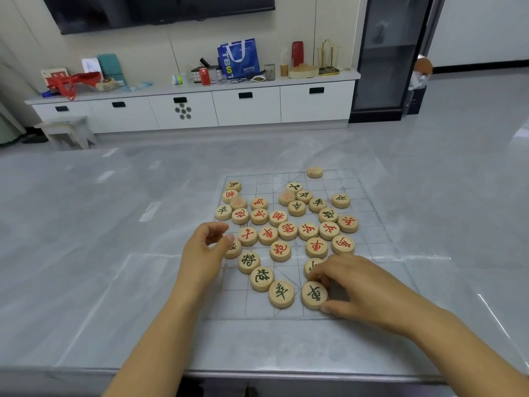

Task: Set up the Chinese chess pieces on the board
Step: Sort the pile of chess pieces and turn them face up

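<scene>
Right hand [357,285] gripping black 車 piece [314,295], "TBST" bag [238,57]

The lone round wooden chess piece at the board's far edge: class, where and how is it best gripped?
Pinch the lone round wooden chess piece by its curved rim, from above; it lies flat and nothing crowds its sides.

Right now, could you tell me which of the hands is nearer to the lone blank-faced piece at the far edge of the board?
Neither clearly. The left hand is at the board's left edge, the right hand at the near right; both are far from the blank-faced piece.
</scene>
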Motion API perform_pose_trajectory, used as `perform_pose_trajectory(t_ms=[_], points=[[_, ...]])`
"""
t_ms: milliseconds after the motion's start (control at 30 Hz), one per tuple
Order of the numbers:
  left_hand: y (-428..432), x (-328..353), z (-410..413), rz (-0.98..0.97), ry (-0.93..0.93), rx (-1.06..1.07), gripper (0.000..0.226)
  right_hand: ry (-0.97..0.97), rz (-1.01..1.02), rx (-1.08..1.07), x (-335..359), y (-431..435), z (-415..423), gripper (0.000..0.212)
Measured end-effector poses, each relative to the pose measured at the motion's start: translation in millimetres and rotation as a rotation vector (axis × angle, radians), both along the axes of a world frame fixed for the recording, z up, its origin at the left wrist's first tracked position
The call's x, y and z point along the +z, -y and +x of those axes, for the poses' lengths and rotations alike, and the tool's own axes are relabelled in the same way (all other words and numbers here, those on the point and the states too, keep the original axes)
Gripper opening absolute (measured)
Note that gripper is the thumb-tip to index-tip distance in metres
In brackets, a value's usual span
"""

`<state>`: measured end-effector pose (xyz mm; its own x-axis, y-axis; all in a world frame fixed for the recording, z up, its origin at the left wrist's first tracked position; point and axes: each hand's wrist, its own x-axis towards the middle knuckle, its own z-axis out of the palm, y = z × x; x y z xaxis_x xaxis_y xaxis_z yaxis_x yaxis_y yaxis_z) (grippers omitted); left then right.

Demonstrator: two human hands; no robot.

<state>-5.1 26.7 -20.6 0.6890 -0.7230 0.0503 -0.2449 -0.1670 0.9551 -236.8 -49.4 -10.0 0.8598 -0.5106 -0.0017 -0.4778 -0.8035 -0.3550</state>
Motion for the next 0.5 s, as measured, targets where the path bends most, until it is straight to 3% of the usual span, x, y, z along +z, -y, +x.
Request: perform_pose_trajectory(t_ms=[167, 333, 400, 500], points=[[0.6, -1.1, 7.0, 0.003, -0.058, 0.053, 0.017, 0.094, 0.144, -0.071, 4.1, 4.4, -4.5, 0.030], [4.5, -3.5, 9.2, 0.041, -0.107, 0.067, 0.023, 0.466, 0.209, -0.411, 5.2, 53.6, -0.3, 0.009], [8.8, -4.2, 9.9, 0.087, -0.086, 0.033, 0.026, 0.450, 0.152, -0.519, 4.2, 84.5, 13.9, 0.012], [13.8, -6.4, 12.3, 0.148, -0.011, -0.049, 0.025, 0.274, 0.005, -0.493, 3.5, 133.8, 47.3, 0.028]])
